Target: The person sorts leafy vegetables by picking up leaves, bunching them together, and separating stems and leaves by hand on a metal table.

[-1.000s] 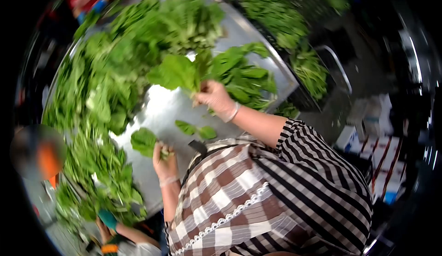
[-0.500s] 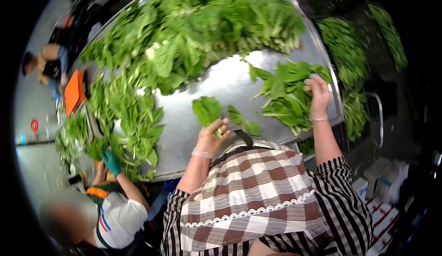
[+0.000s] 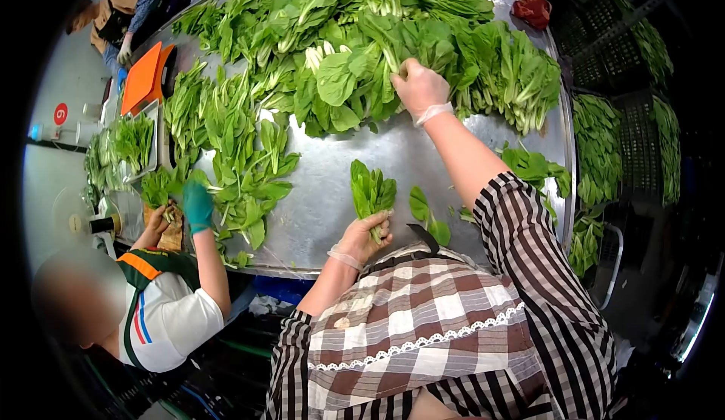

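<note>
My left hand [image 3: 361, 239], in a clear glove, is closed round the stems of a small bunch of leafy greens [image 3: 371, 190], leaves pointing away from me. Out over the metal table, my gloved right hand [image 3: 423, 90] pinches the pale stem of a leafy green plant [image 3: 388, 51] at the near edge of a big pile of greens [image 3: 498, 65]. That plant's leaves mingle with the pile. Two loose leaves [image 3: 427, 216] lie just right of my left hand. Partly behind my right arm is a smaller heap of leaves [image 3: 530, 165].
More greens [image 3: 253, 167] cover the left of the metal table [image 3: 325, 171]. A co-worker's green-gloved hand [image 3: 198, 207] is there, beside an orange tray [image 3: 145, 78]. Crates of greens [image 3: 596, 148] stand past the right edge. A red cloth [image 3: 531, 4] lies at the far right corner.
My right hand has moved from the smaller heap at right to the big pile and closed on a stem. My left hand still holds its bunch. The view has shifted.
</note>
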`<state>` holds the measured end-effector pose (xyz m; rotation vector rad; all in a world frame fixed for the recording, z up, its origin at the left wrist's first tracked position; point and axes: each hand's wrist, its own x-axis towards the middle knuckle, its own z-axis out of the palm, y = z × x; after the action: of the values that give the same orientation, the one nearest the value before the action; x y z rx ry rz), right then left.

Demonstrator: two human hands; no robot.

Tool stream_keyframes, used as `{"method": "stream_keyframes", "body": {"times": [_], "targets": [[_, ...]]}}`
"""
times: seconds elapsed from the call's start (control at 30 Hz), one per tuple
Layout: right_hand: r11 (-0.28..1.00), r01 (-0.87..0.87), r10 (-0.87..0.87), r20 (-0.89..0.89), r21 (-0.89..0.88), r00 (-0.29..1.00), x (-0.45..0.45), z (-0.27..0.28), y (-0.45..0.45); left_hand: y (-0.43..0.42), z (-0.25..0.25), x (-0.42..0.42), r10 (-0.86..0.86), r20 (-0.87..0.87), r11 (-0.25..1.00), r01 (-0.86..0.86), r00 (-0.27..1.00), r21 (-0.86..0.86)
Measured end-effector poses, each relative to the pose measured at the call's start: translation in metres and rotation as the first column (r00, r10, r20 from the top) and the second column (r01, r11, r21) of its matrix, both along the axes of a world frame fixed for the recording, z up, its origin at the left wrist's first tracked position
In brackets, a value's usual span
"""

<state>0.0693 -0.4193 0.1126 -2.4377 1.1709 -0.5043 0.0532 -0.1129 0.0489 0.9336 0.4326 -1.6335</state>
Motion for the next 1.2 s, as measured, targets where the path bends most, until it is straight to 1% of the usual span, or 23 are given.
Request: {"method": "stream_keyframes", "body": {"times": [0.1,0.2,0.27,0.33,0.37,0.43,0.47,0.5,0.53,0.57,0.6,0.63,0.67,0.7,0.73,0.77,0.8,0.83,0.87,0.93,1.03,1.13,1.2], "targets": [[1.000,0.019,-0.019,-0.160,0.004,0.987,0.002,0.018,-0.006,-0.002,0.004,-0.004,0.043,0.006,0.998,-0.043,0.999,-0.036],[0.998,0.059,-0.052,-0.160,0.038,0.986,0.002,0.016,-0.013,-0.007,0.005,-0.003,0.083,0.007,0.995,-0.083,0.996,-0.054],[0.990,0.076,-0.070,-0.059,0.115,0.996,0.002,0.014,-0.015,-0.011,0.010,0.003,0.106,0.152,0.993,-0.098,0.983,-0.062],[0.977,0.051,-0.071,0.092,0.206,0.993,-0.002,0.004,-0.022,-0.021,0.028,0.020,0.226,0.299,0.971,-0.190,0.927,-0.145],[0.931,-0.006,-0.065,0.183,0.364,0.981,-0.003,0.000,-0.025,-0.028,0.039,0.035,0.333,0.361,0.938,-0.266,0.871,-0.225],[0.724,-0.147,-0.177,0.387,0.674,0.905,-0.009,0.000,-0.023,-0.052,0.090,0.083,0.535,0.630,0.843,-0.401,0.563,-0.358],[0.584,-0.243,-0.260,0.461,0.775,0.848,-0.011,0.004,-0.021,-0.066,0.135,0.102,0.653,0.616,0.755,-0.441,0.440,-0.485],[0.514,-0.292,-0.334,0.502,0.806,0.798,-0.018,0.021,-0.014,-0.081,0.178,0.115,0.723,0.615,0.683,-0.461,0.314,-0.567],[0.512,-0.289,-0.354,0.505,0.809,0.787,-0.023,0.029,-0.006,-0.091,0.197,0.128,0.778,0.601,0.607,-0.469,0.183,-0.642],[0.510,-0.288,-0.370,0.509,0.811,0.777,-0.028,0.036,0.001,-0.097,0.191,0.127,0.488,0.870,0.826,-0.288,-0.068,-0.485],[0.508,-0.289,-0.382,0.513,0.811,0.768,-0.033,0.041,0.009,-0.107,0.179,0.118,0.278,0.907,0.932,-0.141,-0.316,-0.335],[0.468,-0.346,-0.409,0.547,0.813,0.730,-0.040,0.041,0.016,-0.120,0.167,0.097,0.203,0.829,0.979,0.080,-0.521,-0.189],[0.333,-0.434,-0.489,0.547,0.837,0.680,-0.051,0.034,0.019,-0.128,0.157,0.070,0.263,0.715,0.936,0.350,-0.647,-0.028],[0.194,-0.510,-0.573,0.519,0.838,0.635,-0.061,0.028,0.021,-0.130,0.149,0.043,0.392,0.659,0.805,0.586,-0.643,0.092],[0.454,-0.400,-0.375,0.578,0.796,0.725,-0.065,0.035,0.031,-0.125,0.144,0.019,0.483,0.687,0.675,0.731,-0.542,0.102],[0.392,-0.476,-0.379,0.609,0.788,0.697,-0.076,0.025,0.034,-0.114,0.140,0.001,0.465,0.803,0.610,0.792,-0.374,0.015],[0.357,-0.540,-0.369,0.646,0.762,0.668,-0.086,0.015,0.037,-0.101,0.132,-0.009,0.345,0.938,0.688,0.687,-0.029,-0.232],[0.337,-0.524,-0.416,0.623,0.782,0.662,-0.093,0.018,0.048,-0.085,0.126,-0.016,0.241,0.906,0.780,0.486,0.349,-0.395],[0.315,-0.508,-0.462,0.597,0.802,0.656,-0.101,0.022,0.059,-0.075,0.118,-0.018,0.177,0.709,0.870,0.228,0.683,-0.437],[0.266,-0.526,-0.357,0.589,0.808,0.724,-0.121,0.011,0.070,-0.061,0.086,-0.010,0.417,0.525,0.900,-0.257,0.742,-0.353],[0.238,-0.495,-0.390,0.549,0.836,0.740,-0.134,0.003,0.100,-0.049,0.071,0.001,0.605,0.235,0.791,-0.538,0.761,-0.292],[0.211,-0.475,-0.371,0.519,0.855,0.770,-0.142,-0.003,0.126,-0.051,0.074,-0.006,0.566,0.278,0.821,-0.499,0.776,-0.278],[0.166,-0.470,-0.320,0.498,0.867,0.806,-0.148,-0.010,0.138,-0.052,0.067,-0.011,0.500,0.363,0.861,-0.404,0.786,-0.310]]}}
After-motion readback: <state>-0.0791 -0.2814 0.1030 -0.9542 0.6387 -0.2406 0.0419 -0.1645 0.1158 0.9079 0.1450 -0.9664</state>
